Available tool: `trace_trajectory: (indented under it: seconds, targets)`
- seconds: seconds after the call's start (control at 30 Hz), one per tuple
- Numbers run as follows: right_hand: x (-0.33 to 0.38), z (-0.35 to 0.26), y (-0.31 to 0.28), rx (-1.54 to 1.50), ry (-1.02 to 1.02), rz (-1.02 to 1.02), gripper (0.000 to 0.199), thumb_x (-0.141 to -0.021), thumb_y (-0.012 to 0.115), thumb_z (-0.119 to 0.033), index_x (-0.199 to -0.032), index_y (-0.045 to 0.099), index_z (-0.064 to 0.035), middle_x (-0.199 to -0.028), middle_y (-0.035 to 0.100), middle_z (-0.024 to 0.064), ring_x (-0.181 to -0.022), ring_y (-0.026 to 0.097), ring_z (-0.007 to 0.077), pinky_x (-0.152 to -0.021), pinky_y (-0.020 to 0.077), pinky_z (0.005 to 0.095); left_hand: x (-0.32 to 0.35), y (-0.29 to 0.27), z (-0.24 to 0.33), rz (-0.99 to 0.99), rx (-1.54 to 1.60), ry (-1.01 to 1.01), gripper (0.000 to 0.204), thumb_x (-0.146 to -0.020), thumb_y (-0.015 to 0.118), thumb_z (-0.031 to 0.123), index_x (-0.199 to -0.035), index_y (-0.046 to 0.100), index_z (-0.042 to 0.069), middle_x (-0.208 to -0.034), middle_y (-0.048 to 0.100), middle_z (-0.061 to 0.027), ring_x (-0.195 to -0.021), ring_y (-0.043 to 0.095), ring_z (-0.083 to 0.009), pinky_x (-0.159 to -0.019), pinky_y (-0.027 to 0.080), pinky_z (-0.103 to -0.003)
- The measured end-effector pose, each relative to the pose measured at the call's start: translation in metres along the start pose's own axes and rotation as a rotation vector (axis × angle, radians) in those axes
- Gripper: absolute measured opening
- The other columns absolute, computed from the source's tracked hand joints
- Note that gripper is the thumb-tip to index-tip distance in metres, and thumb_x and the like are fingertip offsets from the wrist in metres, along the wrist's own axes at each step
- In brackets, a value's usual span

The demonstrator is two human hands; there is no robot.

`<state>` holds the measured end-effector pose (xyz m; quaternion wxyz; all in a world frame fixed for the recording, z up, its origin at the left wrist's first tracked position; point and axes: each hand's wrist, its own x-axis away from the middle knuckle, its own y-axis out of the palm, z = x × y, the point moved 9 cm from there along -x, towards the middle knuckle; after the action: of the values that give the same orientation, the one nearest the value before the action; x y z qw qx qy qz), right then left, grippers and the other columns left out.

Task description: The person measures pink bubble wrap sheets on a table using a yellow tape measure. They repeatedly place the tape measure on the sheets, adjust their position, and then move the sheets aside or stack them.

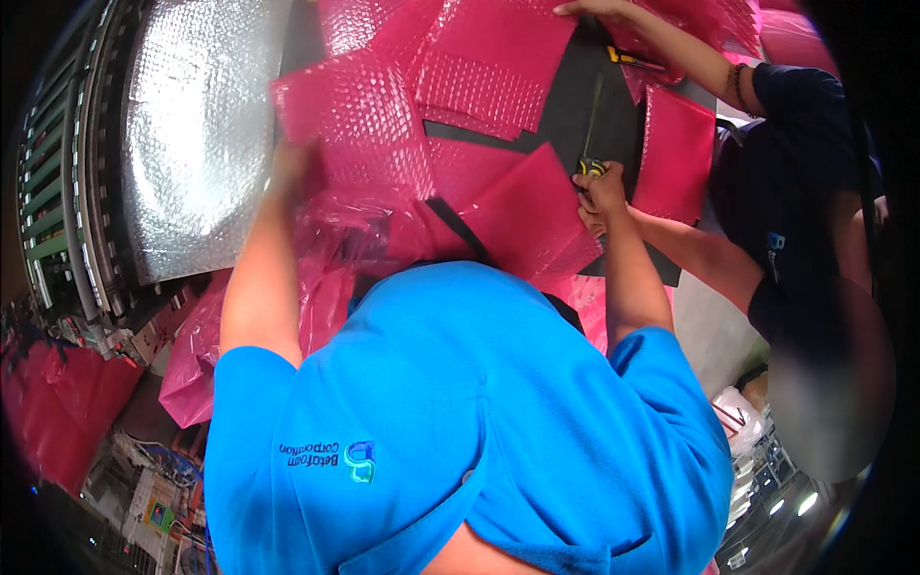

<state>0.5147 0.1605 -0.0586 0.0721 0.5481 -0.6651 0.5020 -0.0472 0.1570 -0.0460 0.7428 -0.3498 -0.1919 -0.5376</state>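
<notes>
My left hand (290,158) reaches out to the edge of a pink bubble wrap sheet (364,120). It is blurred and partly tinted by the pink film, so its grip is unclear. My right hand (602,189) is closed on a small yellow and black tool (591,168) on the dark table top (575,105). A thin strip (596,110) runs away from the tool. Several more pink bubble wrap pieces (532,216) lie overlapping between my hands.
A co-worker in a dark shirt (786,192) stands at the right, with one hand (586,8) on the pink sheets and the other forearm (690,249) under my right hand. A second yellow tool (628,59) lies nearby. A silver bubble wrap roll (192,125) stands left.
</notes>
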Motion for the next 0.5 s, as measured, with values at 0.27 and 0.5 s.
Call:
trace_trajectory:
  seconds: [0.27, 0.5]
  targets:
    - [0.082, -0.075, 0.053, -0.399, -0.451, -0.180, 0.055, -0.068, 0.071, -0.004, -0.108, 0.034, -0.0092, -0.097, 0.052, 0.0077, -0.081, 0.055, 0.0149, -0.057, 0.0468, 0.0220, 0.034, 0.002, -0.099, 0.141, 0.637, -0.057, 0.036, -0.088, 0.049, 0.021, -0.119, 0.040, 0.005, -0.107, 0.053, -0.0123, -0.089, 0.056, -0.0285, -0.074, 0.048, -0.046]
    - [0.119, -0.116, 0.117, 0.241, -0.669, -0.322, 0.038, -0.070, 0.064, -0.003, -0.101, 0.042, -0.0085, -0.091, 0.054, 0.0106, -0.082, 0.057, 0.0238, -0.069, 0.0461, 0.0340, 0.061, 0.027, -0.101, 0.211, 0.880, -0.303, 0.038, -0.087, 0.054, 0.022, -0.118, 0.040, 0.007, -0.104, 0.055, -0.0110, -0.086, 0.058, -0.0261, -0.064, 0.052, -0.044]
